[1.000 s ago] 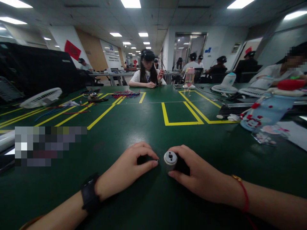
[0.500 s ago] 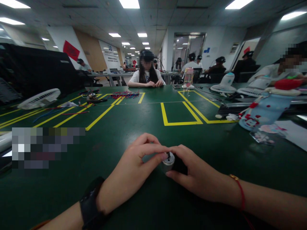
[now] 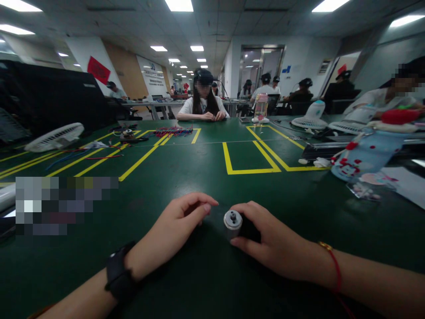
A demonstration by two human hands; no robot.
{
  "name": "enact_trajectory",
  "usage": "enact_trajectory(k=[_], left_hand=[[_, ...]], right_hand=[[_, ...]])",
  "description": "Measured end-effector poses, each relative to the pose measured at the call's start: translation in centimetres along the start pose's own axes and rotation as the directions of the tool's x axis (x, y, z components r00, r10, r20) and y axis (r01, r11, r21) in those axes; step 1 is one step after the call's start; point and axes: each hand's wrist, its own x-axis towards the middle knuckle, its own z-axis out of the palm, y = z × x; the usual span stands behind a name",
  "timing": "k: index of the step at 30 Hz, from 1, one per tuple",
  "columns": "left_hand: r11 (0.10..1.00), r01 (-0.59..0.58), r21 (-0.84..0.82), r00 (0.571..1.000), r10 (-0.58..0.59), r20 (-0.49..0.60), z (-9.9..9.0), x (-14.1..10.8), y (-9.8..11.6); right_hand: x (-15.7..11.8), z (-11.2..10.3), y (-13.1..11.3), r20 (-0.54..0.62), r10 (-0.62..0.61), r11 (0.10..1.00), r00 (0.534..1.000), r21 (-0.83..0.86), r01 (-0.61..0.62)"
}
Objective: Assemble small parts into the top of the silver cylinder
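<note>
On the green table top stands a small metal electric motor, upright, with a short shaft and dark holes on its top face. My right hand is wrapped around its right side, thumb in front and fingers behind. To the left of the motor hovers my left hand, apart from it. Its index finger points toward the motor, its thumb and other fingers are loosely bent, and I see nothing in it. A black watch is on the left wrist, a red string bracelet on the right.
Yellow tape marks boxes on the table. Red and blue wires lie farther back, near a small device. A white fan is at left. A blue bottle stands at right. A person sits opposite.
My left hand has let go of the motor's top and moved left, uncovering the shaft. My right hand and the motor have stayed in place.
</note>
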Motion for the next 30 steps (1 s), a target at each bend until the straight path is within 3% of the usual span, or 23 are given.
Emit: enact_trajectory(k=[11, 30], left_hand=[[0.963, 0.133, -0.233, 0.991, -0.122, 0.060, -1.0, 0.7, -2.0], [0.973, 0.152, -0.174, 0.987, -0.138, 0.087, -1.1, 0.5, -1.4]], right_hand=[[-0.2, 0.0, -0.1, 0.007, 0.011, 1.000, 1.000, 0.013, -0.011], [-0.2, 0.0, 0.1, 0.008, 0.014, 1.000, 1.000, 0.001, -0.014]])
